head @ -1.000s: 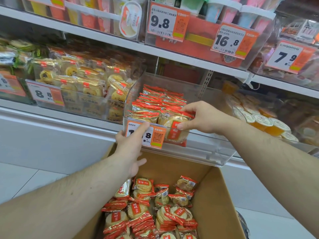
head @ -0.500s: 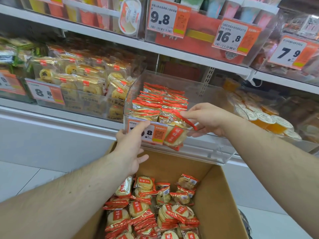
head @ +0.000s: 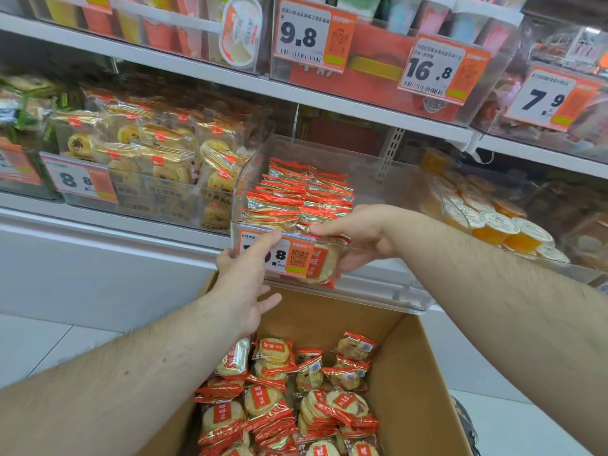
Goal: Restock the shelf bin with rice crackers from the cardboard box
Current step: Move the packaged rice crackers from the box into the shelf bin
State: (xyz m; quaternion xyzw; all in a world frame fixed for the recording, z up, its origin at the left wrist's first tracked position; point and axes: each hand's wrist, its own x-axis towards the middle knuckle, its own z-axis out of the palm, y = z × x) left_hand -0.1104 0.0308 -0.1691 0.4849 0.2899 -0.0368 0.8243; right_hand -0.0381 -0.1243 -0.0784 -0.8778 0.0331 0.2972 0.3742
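1. Rice crackers (head: pixel 286 399) in red-and-gold single packs lie heaped in the cardboard box (head: pixel 424 373) nearest the camera; it looks well stocked, so much of the refill is likely left to do.
2. The left hand (head: pixel 243 284) reaches up from above the box, fingers straight, forefinger and thumb touching the bin's price tag (head: pixel 274 253), seemingly steadying the bin.
3. The right hand (head: pixel 357 238) curls thumb and fingers round one cracker pack (head: pixel 320 263) at the front of the clear shelf bin (head: pixel 388 291), where it is seen through the front wall; I judge it is being set into the front row.
4. The next move calls for letting go once the pack sits upright, then reaching back down into the box.
5. Behind it, more packs (head: pixel 296 199) stand in two rows.
6. The tag's price is partly covered; ".8", "500g" and a QR code show.
7. Farther tags read 8.8 (head: pixel 79 181), 9.8 (head: pixel 304 34), 16.8 (head: pixel 427 70) and 7.9 (head: pixel 543 100); their small print is unreadable.
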